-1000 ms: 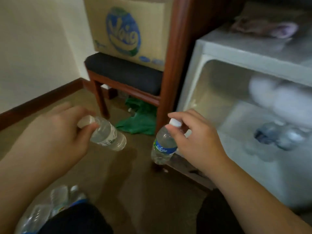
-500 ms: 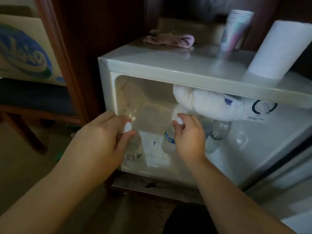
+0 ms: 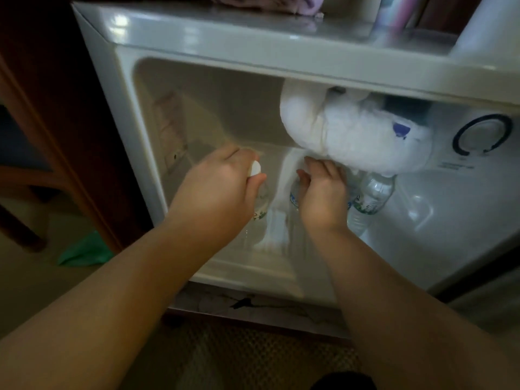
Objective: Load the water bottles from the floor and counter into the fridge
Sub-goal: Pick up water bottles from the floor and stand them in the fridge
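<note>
White mini fridge (image 3: 197, 43) open, both hands inside setting water bottles on its floor.

Left hand (image 3: 222, 190) has its grip clamped around the neck of a clear bottle (image 3: 260, 205) with a white cap (image 3: 255, 168); the label shows green marks, too blurred to read. Right hand (image 3: 320, 197) curls over the top of a second bottle (image 3: 294, 195) bearing a blue label, its writing unreadable. Just beside it to the right stands a third bottle (image 3: 371, 198) with a green-and-white label, under a frost-covered freezer box (image 3: 351, 133). Small print beneath the thermostat dial (image 3: 482, 135) is illegible. A green cloth (image 3: 84, 251) lies on the floor to the left.
</note>
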Motion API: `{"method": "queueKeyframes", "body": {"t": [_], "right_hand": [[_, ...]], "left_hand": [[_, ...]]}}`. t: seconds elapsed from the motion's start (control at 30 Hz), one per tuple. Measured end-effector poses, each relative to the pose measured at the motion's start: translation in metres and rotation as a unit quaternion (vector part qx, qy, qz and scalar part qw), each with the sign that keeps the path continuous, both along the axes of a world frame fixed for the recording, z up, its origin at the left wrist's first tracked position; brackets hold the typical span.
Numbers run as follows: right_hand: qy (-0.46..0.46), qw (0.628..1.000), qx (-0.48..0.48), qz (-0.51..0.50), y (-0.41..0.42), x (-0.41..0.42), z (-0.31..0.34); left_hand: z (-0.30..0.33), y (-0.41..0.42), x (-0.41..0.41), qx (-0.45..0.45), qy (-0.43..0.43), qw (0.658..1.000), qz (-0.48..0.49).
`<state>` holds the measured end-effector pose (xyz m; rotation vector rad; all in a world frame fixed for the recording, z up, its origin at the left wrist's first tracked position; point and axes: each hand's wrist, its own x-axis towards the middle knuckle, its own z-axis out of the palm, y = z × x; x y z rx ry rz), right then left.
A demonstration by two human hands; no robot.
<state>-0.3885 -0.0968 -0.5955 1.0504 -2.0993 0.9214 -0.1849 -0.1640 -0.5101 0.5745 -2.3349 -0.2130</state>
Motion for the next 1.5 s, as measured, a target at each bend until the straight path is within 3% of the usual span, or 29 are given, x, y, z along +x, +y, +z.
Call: {"method": "queueKeyframes", "body": {"t": [0.17, 0.3, 0.43, 0.5, 0.6, 0.7, 0.8, 0.87, 1.3, 1.5], "right_hand": [[-0.026, 0.999, 0.002, -0.039, -0.005, -0.011, 0.002], [0.019, 0.998, 0.021, -0.048, -0.003, -0.013, -0.002], [-0.077, 0.997, 0.008, -0.007, 0.011, 0.011, -0.017], [-0.075, 0.997, 0.005, -0.011, 0.025, 0.026, -0.026], [-0.061, 0.991, 0.121, -0.020, 0.044, 0.044, -0.040], [-0.081, 0.941, 0.324, 0.045, 0.048, 0.052, -0.057], [-0.162, 0.847, 0.487, 0.137, 0.047, 0.054, -0.081], [-0.182, 0.799, 0.547, 0.172, 0.049, 0.057, -0.098], [-0.180, 0.749, 0.621, 0.143, 0.043, 0.064, -0.101], [-0.218, 0.720, 0.645, 0.134, 0.036, 0.069, -0.088]], "left_hand": [[-0.010, -0.015, -0.030, 0.021, -0.005, 1.000, -0.009], [-0.016, -0.023, -0.055, 0.041, -0.017, 0.999, -0.012], [-0.023, -0.029, -0.078, 0.070, -0.037, 0.997, -0.004], [-0.026, -0.030, -0.087, 0.073, -0.043, 0.996, -0.005], [-0.027, -0.033, -0.102, 0.081, -0.058, 0.995, -0.010], [-0.023, -0.032, -0.116, 0.097, -0.085, 0.992, -0.006], [-0.018, -0.026, -0.125, 0.107, -0.093, 0.990, -0.007], [-0.017, -0.022, -0.125, 0.119, -0.088, 0.989, -0.007], [-0.020, -0.025, -0.110, 0.175, -0.082, 0.981, -0.022], [-0.023, -0.018, -0.069, 0.167, -0.159, 0.973, -0.034]]}}
